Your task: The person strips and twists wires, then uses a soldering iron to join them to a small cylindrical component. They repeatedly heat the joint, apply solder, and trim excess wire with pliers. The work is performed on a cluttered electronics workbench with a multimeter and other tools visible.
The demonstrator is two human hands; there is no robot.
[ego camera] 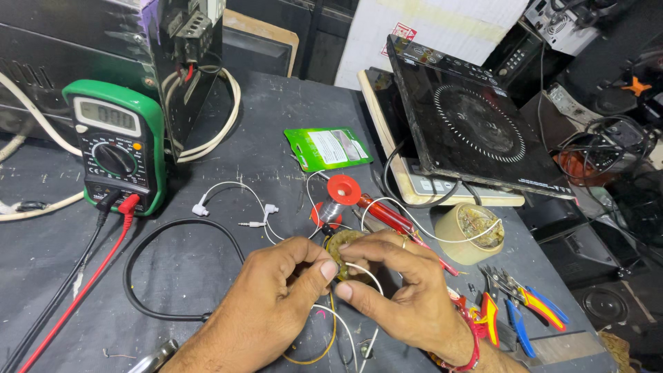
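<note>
Head view: over the dark counter [207,276], the left hand [273,304] and right hand [407,290] both pinch a small round yellowish component [342,246] with a thin white wire [362,273] between thumbs and fingertips. The fine wire could snap if tugged. Beside them, a tan tub [469,238] holds brownish residue, probably flux.

We saw a scuffed dark grey workbench top [290,103], black metal cabinets [324,27] behind, evenly lit.
</note>
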